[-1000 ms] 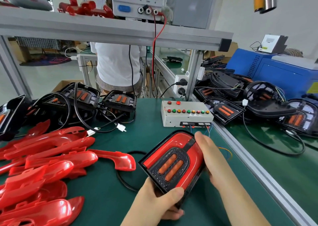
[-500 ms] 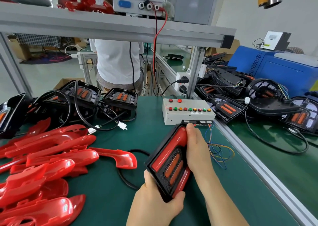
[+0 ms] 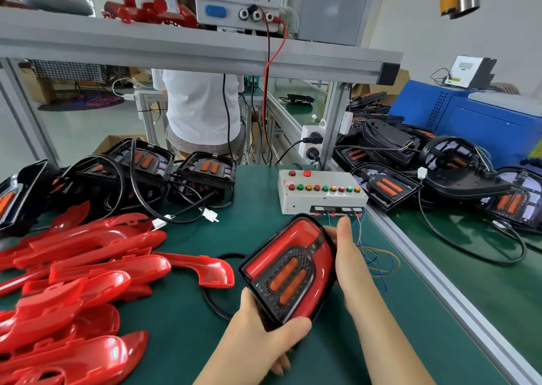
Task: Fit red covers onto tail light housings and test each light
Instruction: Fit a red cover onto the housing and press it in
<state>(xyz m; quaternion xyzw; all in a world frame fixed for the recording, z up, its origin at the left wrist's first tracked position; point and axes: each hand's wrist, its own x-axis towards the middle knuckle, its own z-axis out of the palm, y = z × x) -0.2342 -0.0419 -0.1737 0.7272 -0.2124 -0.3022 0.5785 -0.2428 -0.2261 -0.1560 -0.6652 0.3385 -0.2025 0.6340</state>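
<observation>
Red tail light (image 3: 289, 270) in left grip (image 3: 264, 337)

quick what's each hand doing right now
Left hand: grips the near end of the tail light.
Right hand: holds the tail light's right edge, fingers curled behind it.

On green bench (image 3: 181, 320): red covers (image 3: 88, 267), blk housings (image 3: 205, 173), test box (image 3: 319, 196).
</observation>
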